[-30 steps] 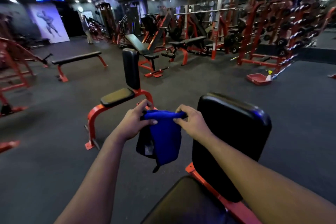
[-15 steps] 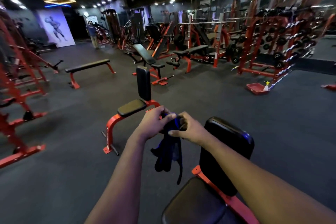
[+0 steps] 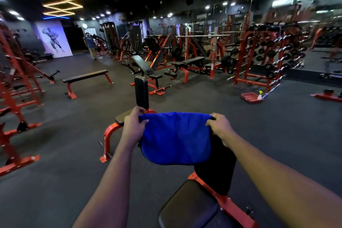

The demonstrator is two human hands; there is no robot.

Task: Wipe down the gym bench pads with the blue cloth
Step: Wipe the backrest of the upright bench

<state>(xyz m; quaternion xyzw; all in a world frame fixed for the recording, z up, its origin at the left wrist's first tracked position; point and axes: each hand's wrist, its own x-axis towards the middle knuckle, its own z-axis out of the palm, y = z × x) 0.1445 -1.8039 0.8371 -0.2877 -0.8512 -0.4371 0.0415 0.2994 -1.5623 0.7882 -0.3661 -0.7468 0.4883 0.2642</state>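
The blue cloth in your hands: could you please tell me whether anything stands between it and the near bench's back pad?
Nothing visible does. The left hand and right hand grip the blue cloth by its top corners, spread directly in front of the black back pad, whose top it hides; whether they touch cannot be told.

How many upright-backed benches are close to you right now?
2. The nearest bench stands behind the blue cloth; the second bench stands just beyond it. More may sit hidden among the far racks.
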